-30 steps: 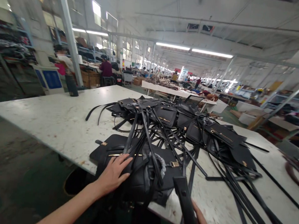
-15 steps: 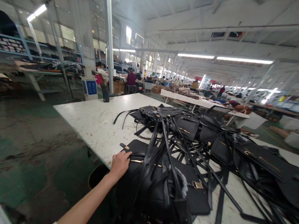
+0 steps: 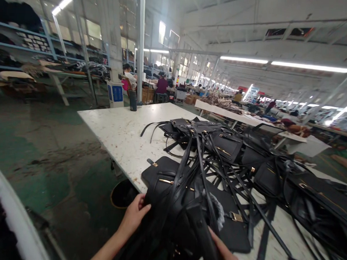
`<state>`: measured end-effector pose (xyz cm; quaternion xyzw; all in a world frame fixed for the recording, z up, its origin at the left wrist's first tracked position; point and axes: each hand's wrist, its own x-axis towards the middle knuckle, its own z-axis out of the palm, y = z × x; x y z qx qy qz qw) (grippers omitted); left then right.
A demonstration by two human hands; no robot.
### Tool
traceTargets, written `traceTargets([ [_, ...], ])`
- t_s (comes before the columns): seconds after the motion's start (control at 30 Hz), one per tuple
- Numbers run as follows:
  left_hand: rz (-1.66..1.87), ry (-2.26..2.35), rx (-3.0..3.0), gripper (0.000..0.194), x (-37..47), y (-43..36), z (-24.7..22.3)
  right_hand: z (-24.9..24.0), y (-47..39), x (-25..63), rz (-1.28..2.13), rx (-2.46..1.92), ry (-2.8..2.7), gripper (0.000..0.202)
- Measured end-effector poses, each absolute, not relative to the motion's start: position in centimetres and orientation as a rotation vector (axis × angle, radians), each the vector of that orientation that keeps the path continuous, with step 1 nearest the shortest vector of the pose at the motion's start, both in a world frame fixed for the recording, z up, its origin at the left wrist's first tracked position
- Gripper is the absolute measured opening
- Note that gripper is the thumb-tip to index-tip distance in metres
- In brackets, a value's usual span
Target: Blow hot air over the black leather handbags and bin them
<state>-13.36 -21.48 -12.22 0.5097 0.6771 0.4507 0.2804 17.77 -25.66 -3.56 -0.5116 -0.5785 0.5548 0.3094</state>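
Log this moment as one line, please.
left hand: at edge of near black bag; right hand: on wide black strap; white table: more black bags

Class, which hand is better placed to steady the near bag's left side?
Left, probably: the left hand is at that side of the black bag; the right hand holds a long black piece.

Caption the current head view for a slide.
Left hand at a black bag, right hand on a black strip, more bags piled on a white table.
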Motion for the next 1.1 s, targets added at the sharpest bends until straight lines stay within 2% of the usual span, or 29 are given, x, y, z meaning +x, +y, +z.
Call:
traceTargets([
  [0.03,1.258,1.762,1.274,0.046,-12.8,-22.4,-12.7,-2.4,-24.4,16.2,1.573,-1.279,-1.566,0.077],
  [0.1,1.357,1.727,1.070,0.051,-12.0,-23.6,-13.5,-0.2,-21.0,12.7,1.752,-1.197,-1.593,0.077],
  [0.23,1.404,1.835,0.940,0.052,-11.6,-24.6,-14.4,1.0,-14.0,7.1,1.955,-1.126,-1.704,0.034],
  [0.37,1.386,1.740,0.922,0.041,-11.4,-25.5,-15.6,-1.5,-9.6,3.3,1.976,-1.185,-1.723,0.023],
  [0.5,1.441,1.453,0.816,0.038,-11.0,-26.3,-15.4,-2.9,-7.3,0.1,1.885,-1.190,-1.703,0.025],
  [0.67,1.456,1.273,0.525,0.039,-11.1,-27.9,-13.8,-0.6,-7.1,1.4,1.686,-1.152,-1.670,0.028],
  [0.9,1.418,1.095,0.397,0.026,-10.6,-29.6,-14.9,-0.8,-10.8,2.6,1.799,-1.240,-1.771,0.031],
  [1.1,1.439,1.037,0.324,0.025,-10.2,-30.3,-13.1,0.1,-13.6,1.0,1.590,-1.224,-1.738,0.061],
])
